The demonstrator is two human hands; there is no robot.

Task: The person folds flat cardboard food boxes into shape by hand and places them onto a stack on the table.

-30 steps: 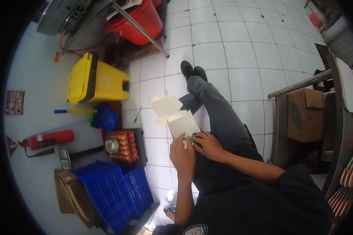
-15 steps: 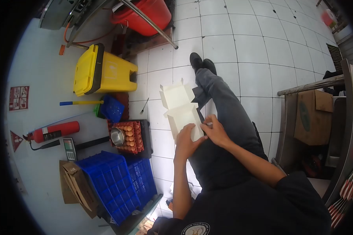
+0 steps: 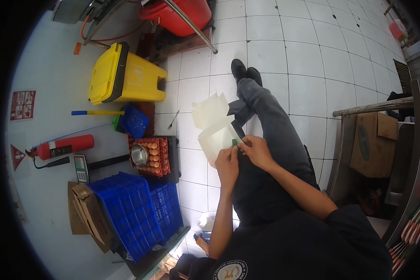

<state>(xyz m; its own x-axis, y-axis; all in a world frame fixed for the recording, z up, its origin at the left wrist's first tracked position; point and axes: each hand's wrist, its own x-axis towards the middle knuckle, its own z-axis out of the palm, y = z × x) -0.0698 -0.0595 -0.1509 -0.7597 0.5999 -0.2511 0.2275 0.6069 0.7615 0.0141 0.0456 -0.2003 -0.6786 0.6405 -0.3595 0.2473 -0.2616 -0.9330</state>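
A cream-white paperboard box (image 3: 215, 139) lies opened out on my lap, its lid panel (image 3: 212, 111) spread away from me toward the feet. My left hand (image 3: 227, 164) is closed at the near right corner of the box, thumb and fingertips pinching the board. Right beside it, my right hand (image 3: 256, 151) pinches the same corner, fingertips almost meeting the left ones. Between the fingertips a small green patch (image 3: 234, 142) shows; whether it is printing on the box or a separate piece I cannot tell. My fingers partly hide the corner.
On the left stand a yellow bin (image 3: 130, 77), a tray of eggs (image 3: 157, 156) with a metal bowl (image 3: 139, 155), blue crates (image 3: 126, 210) and a fire extinguisher (image 3: 65, 146). A fork-like utensil (image 3: 173, 120) lies on the tiles. A carton (image 3: 373, 144) sits under the right-hand table.
The box has gone from raised sides to a flatter, more spread shape. My left hand has moved from inside its near edge to the corner beside my right hand, where green now shows.
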